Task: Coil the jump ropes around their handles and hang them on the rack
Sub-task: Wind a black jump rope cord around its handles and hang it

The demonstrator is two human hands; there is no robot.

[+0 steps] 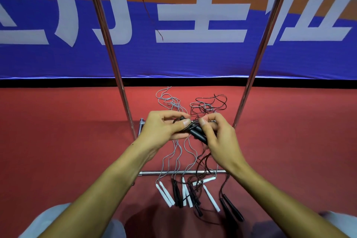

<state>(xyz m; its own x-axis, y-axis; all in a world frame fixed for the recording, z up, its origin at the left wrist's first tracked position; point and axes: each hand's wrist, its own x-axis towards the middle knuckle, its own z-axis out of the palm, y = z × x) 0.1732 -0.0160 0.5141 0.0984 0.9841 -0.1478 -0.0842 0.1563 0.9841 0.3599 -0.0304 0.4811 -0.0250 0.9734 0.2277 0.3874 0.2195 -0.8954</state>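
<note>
Both hands meet above the rack's base bar (181, 172): the left hand (164, 129) and right hand (218, 137) each pinch the black handles (198, 134) between curled fingers. Other jump ropes (185, 193) lie loose on the red floor (58, 131) below

Rack (108, 48) top cut off by upper edge, held black handles (197, 134) partly hidden by fingers (185, 121)
</note>
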